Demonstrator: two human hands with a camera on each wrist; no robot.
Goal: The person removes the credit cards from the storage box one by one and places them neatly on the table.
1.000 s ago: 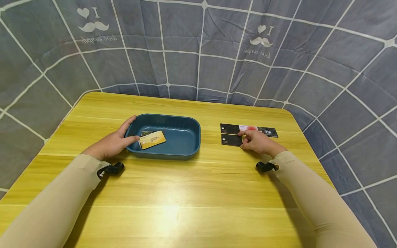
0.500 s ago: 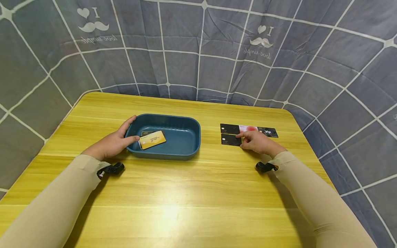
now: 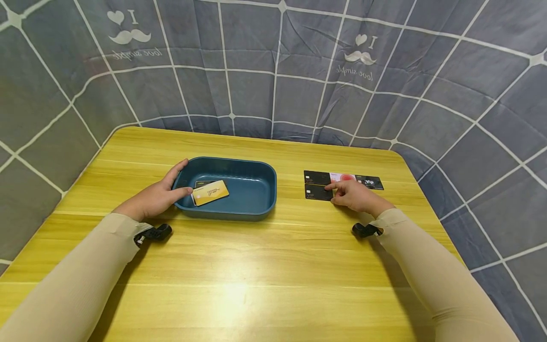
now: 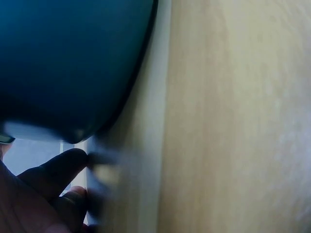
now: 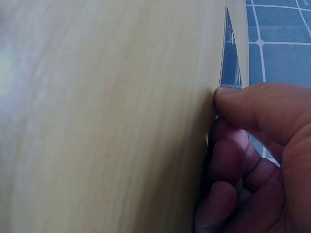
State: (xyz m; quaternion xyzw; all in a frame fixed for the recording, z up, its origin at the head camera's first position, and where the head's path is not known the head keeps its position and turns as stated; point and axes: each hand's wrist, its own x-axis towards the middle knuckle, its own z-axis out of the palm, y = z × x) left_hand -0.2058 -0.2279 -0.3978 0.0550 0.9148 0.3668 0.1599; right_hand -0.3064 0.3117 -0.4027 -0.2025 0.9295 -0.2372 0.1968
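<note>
My left hand (image 3: 155,194) holds the left end of a dark blue rectangular tray (image 3: 267,209), its thumb over the front rim. Inside lies a gold card (image 3: 210,193), partly covering a dark card (image 3: 201,183). On the right my right hand (image 3: 354,194) holds a black VIP card (image 3: 316,192) by its right end, index finger on top and thumb at the near edge. That card lies flat on the table. In the right wrist view the thumb (image 5: 252,104) meets the card's edge, and the other fingers are curled.
Right behind the held card is a row: another black VIP card (image 3: 316,177), a pink-white card (image 3: 342,176) with a red circle, and a black Vip card (image 3: 372,182). A grey checked cloth (image 3: 252,95) hangs behind the wooden table (image 3: 256,266).
My right index finger has slid slightly left over the black VIP card, which sits slightly closer to the row behind. The left hand and the tray have stayed put.
</note>
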